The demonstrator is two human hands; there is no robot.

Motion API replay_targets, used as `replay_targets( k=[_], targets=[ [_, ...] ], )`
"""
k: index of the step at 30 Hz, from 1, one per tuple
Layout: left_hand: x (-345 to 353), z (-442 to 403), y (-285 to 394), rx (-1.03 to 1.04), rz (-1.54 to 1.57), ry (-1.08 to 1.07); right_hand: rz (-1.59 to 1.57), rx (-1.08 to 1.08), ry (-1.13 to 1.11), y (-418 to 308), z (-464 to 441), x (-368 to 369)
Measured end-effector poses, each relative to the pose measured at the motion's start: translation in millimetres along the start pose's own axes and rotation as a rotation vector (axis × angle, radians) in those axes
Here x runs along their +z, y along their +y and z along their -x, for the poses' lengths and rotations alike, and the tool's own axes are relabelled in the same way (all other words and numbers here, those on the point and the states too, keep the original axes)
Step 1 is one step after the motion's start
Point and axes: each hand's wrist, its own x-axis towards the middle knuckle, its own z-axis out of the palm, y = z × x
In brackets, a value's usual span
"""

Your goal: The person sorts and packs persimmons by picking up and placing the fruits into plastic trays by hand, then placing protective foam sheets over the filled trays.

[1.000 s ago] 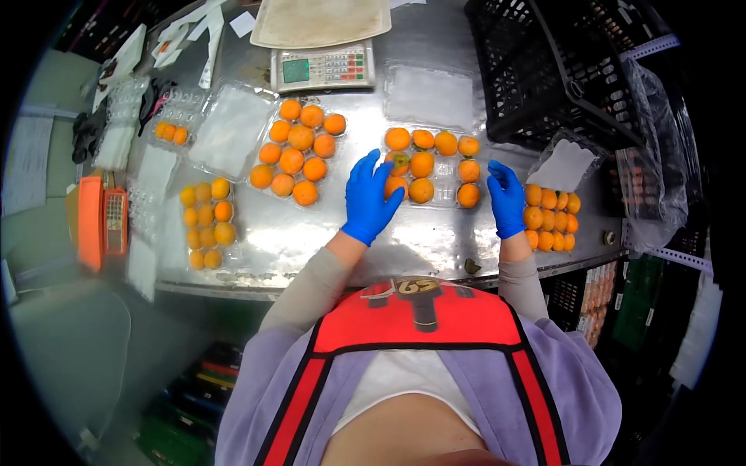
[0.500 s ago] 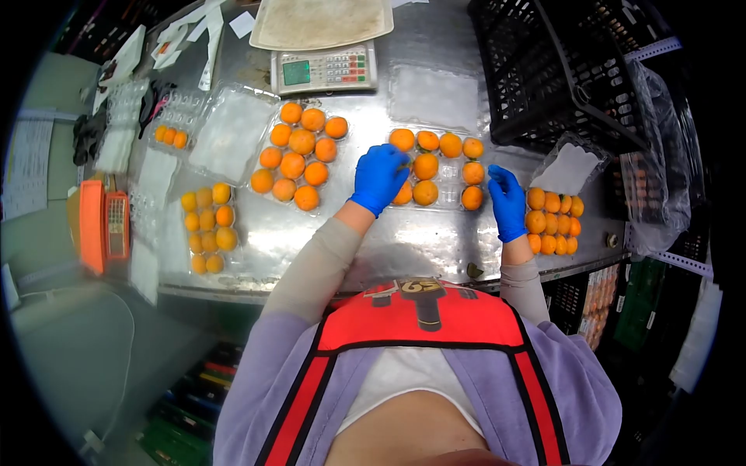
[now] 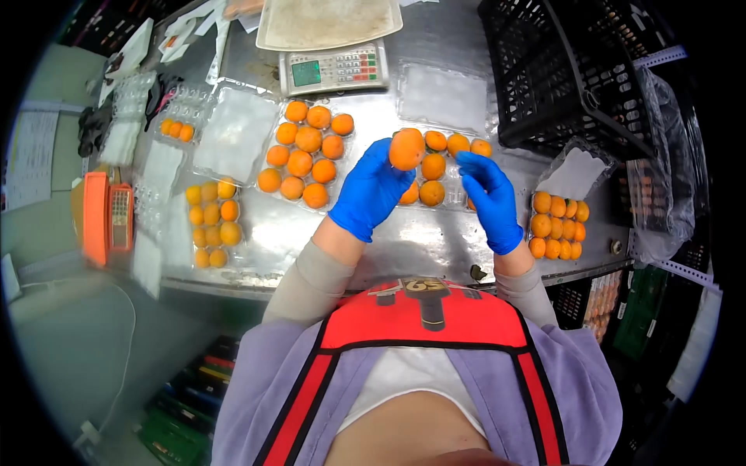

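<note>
My left hand (image 3: 371, 190), in a blue glove, grips a mandarin (image 3: 407, 149) and holds it raised in front of me. Opposite it my right hand (image 3: 493, 203), also gloved in blue, is open with fingers apart and nothing between them. Beneath both hands lies a clear plastic tray (image 3: 457, 179) with several mandarins in its hollows, partly hidden by the hands and the raised fruit. Its clear lid (image 3: 443, 97) is folded back behind it.
Left of my hands is an open tray of mandarins (image 3: 299, 163), with a smaller filled one (image 3: 210, 225) beyond. Another filled tray (image 3: 556, 225) sits at the right. A scale (image 3: 336, 68) and a black crate (image 3: 567, 85) stand at the back.
My left hand has lifted a mandarin up from the tray and towards me. My right hand has moved left, closer to that fruit. The view has shifted slightly.
</note>
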Motion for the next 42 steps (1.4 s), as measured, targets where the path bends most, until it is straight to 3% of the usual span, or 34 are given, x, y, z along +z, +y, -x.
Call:
replay_targets(
  k=[2,6,8,13,18,23,26,32,42],
  targets=[
    [18,9,-1,0.0,-0.008,-0.043,0.013,-0.035,-0.051,-20,-1,16],
    [37,21,-5,0.259,-0.304,0.054,-0.169,-0.079,-0.142,-47,-4,43],
    [36,23,-7,0.356,-0.433,0.057,-0.326,0.0,-0.177,-56,-7,53],
    [39,28,-6,0.593,-0.654,0.067,-0.327,0.065,-0.185,-64,-10,66],
    [46,32,-4,0.586,-0.639,-0.012,-0.24,-0.051,-0.145,-62,-11,67],
    [52,38,6,0.439,-0.545,-0.073,0.124,-0.478,-0.031,-62,-14,65],
    [57,42,10,0.365,-0.626,-0.095,0.204,-0.539,-0.017,-60,-13,65],
    [54,43,10,0.325,-0.662,-0.105,0.18,-0.5,-0.078,-59,-12,62],
    [53,45,13,0.434,-0.744,-0.145,0.081,-0.405,-0.163,-58,-10,63]
  ],
)
